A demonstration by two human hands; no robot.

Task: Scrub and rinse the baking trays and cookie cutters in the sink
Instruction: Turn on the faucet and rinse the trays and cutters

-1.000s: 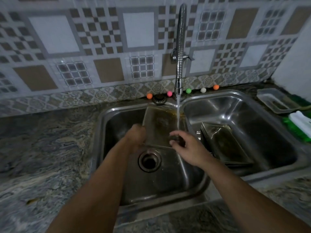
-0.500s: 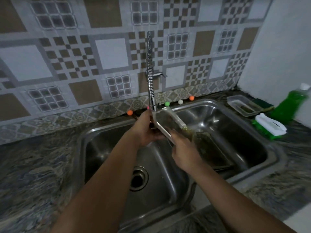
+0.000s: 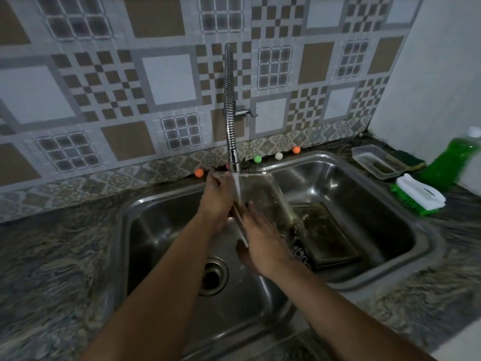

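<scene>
A metal baking tray is held tilted on edge over the divider of the double sink, under water running from the spring faucet. My left hand grips the tray's left edge from behind. My right hand lies flat against the tray's inner face, fingers spread. A second dirty tray lies in the right basin, with small cookie cutters at its near left corner.
The left basin holds only the drain. On the counter at right stand a green scrub brush, a clear plastic container and a green soap bottle. Small coloured balls line the sink's back edge.
The tray went from leaning in the left basin to being lifted under the faucet. My right hand now rubs lower on its face. The view shifted left and down.
</scene>
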